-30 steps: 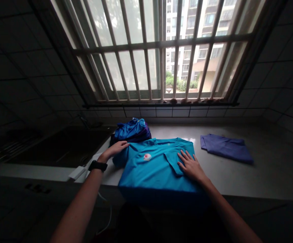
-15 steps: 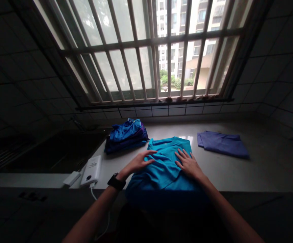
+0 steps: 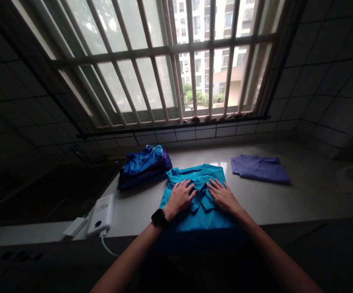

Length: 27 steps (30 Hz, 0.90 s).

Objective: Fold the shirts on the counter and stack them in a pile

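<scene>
A turquoise polo shirt [image 3: 199,215] lies flat on the pale countertop [image 3: 286,199], its collar and placket towards the middle. My left hand [image 3: 180,198] rests palm down on the shirt just left of the placket, holding nothing. My right hand [image 3: 222,196] lies flat beside it on the right, fingers spread. The two hands are close together, and neither grips the cloth. The near part of the shirt falls into deep shadow at the counter's front edge.
A folded stack of blue and purple clothes [image 3: 144,167] sits to the left of the shirt, and a folded violet garment [image 3: 260,169] to the right. A white power bank [image 3: 101,214] with a cable lies near the front edge, beside a dark sink [image 3: 51,195].
My left hand has moved inward from the shirt's left side to beside my right hand. The shirt's left side now lies folded in, making it narrower. The view has shifted slightly.
</scene>
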Tool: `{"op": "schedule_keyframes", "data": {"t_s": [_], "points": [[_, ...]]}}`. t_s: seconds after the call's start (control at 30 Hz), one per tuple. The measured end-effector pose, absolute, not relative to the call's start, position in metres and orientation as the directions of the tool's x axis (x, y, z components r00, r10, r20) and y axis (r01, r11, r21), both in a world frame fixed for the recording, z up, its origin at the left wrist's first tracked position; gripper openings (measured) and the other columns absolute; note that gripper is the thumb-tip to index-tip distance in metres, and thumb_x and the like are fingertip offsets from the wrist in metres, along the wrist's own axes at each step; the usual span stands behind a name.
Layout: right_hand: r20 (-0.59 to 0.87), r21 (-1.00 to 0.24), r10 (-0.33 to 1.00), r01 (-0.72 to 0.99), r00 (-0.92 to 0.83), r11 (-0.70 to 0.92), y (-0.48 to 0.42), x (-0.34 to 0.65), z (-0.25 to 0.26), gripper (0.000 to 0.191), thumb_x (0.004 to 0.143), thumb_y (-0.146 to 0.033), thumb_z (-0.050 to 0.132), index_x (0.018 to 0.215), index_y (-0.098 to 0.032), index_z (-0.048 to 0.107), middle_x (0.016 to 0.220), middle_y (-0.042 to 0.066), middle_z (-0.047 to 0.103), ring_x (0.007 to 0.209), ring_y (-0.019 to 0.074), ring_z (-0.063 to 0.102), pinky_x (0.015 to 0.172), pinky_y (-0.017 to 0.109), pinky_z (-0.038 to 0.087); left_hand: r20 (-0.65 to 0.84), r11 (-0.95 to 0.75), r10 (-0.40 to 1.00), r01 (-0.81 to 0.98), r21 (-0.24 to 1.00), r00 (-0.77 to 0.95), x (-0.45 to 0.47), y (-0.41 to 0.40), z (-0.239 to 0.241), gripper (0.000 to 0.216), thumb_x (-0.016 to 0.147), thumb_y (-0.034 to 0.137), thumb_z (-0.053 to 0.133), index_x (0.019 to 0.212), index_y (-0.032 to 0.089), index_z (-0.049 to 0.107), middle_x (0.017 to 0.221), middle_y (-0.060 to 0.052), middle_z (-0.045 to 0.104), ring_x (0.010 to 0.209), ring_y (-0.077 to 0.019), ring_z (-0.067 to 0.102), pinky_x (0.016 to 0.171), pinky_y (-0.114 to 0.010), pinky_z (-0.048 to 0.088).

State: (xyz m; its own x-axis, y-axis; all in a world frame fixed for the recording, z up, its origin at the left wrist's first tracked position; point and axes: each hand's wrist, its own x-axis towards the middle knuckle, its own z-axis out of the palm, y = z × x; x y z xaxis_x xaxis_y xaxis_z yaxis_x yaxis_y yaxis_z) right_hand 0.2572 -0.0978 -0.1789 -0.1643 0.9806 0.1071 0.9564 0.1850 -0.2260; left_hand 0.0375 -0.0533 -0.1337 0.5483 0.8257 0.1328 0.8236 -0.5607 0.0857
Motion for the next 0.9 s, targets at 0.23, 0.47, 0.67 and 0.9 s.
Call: {"op": "schedule_keyframes", "data": {"t_s": [0.23,0.47,0.67,0.9], "points": [[0.168,-0.509,0.984,0.850,-0.059,0.137,-0.058,0.289,-0.158,0.045,0.102,-0.024,0.034,0.128,-0.024,0.070,0.147,0.007,0.060,0.138,0.0236,0.054,0.116,0.042,0.041,0.071,-0.060,0.996,0.976,0.209,0.046,-0.013,-0.009,-0.106,0.030,0.094,0.033,0.050,0.107,0.010,0.065,0.113,-0.025,0.068,0.104,-0.0352,0.070,0.083,-0.039,0.052],[-0.013,-0.497,0.981,0.850,0.192,-0.173,0.009,0.298,-0.120,0.036,0.066,-0.010,0.077,0.101,-0.010,0.075,0.086,0.011,0.077,0.080,0.0276,0.075,0.072,0.032,0.059,-0.081,-0.112,0.980,0.842,0.528,0.181,-0.003,0.041,-0.102,0.006,0.075,0.013,0.067,0.070,0.014,0.064,0.064,-0.008,0.069,0.071,-0.0256,0.073,0.064,-0.028,0.050],[0.145,-0.522,0.971,0.848,0.191,-0.090,0.046,0.297,-0.070,0.016,0.070,-0.003,0.065,0.080,-0.014,0.071,0.084,0.006,0.073,0.089,0.0234,0.070,0.080,0.029,0.055,0.174,-0.299,0.953,0.689,0.660,0.247,0.020,0.077,-0.047,0.018,0.085,0.009,0.054,0.098,0.012,0.066,0.076,-0.001,0.071,0.077,-0.0169,0.069,0.073,-0.025,0.053],[0.716,-0.563,0.661,0.747,0.226,0.354,0.028,0.305,0.009,0.016,0.086,-0.018,0.056,0.102,-0.018,0.059,0.108,0.008,0.063,0.101,0.0200,0.060,0.091,0.034,0.052,0.556,-0.556,0.818,0.445,0.702,0.144,-0.004,0.068,0.022,0.027,0.092,0.039,0.060,0.112,0.021,0.061,0.123,-0.005,0.067,0.112,-0.0215,0.062,0.097,-0.034,0.051]]}}
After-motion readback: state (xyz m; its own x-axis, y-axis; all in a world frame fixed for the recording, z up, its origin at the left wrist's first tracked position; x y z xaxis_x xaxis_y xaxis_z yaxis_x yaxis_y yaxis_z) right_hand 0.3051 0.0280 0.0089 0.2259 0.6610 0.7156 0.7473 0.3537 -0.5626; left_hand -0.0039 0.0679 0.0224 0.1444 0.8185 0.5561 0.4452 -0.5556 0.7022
